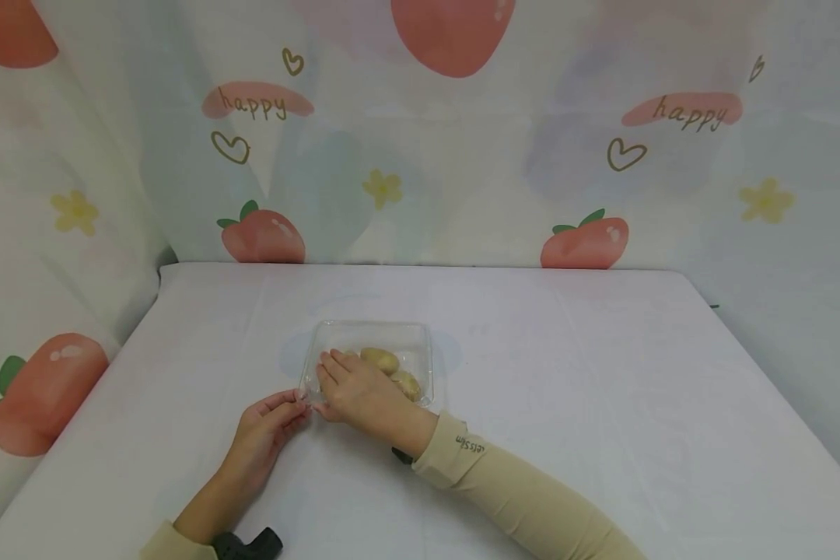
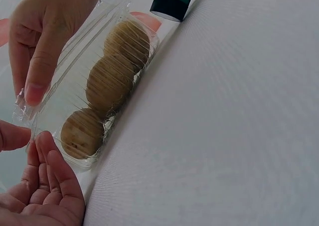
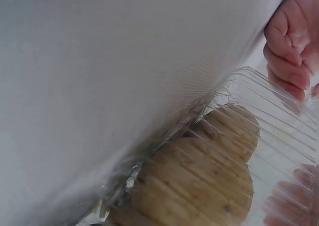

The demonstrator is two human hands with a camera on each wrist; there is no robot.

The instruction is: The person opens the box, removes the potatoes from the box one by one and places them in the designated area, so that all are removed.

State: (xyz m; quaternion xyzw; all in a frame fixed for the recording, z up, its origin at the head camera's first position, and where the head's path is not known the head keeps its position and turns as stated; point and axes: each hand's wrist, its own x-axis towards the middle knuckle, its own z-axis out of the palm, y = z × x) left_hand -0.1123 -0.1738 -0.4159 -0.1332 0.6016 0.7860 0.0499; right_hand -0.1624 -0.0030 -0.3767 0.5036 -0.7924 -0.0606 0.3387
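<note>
A clear plastic container [image 1: 420, 342] with ribbed walls stands on the table, with three brown potatoes [image 2: 109, 84] in a row inside it. My left hand [image 1: 269, 432] pinches the near left corner of the container between thumb and fingertips. From the right, my right hand [image 1: 367, 397] reaches over the container and covers part of the potatoes in the head view. Its thumb and fingers grip the crinkled plastic edge close to my left fingertips, as the left wrist view shows. Through the ribbed wall, potatoes [image 3: 194, 181] appear close up in the right wrist view.
A white cloth covers the table [image 1: 567, 404]. Behind it hangs a printed curtain [image 1: 476, 179] with fruit, hearts and flowers. A black wrist device [image 1: 248, 544] sits at my left sleeve, and another dark piece [image 1: 402, 456] shows under my right wrist.
</note>
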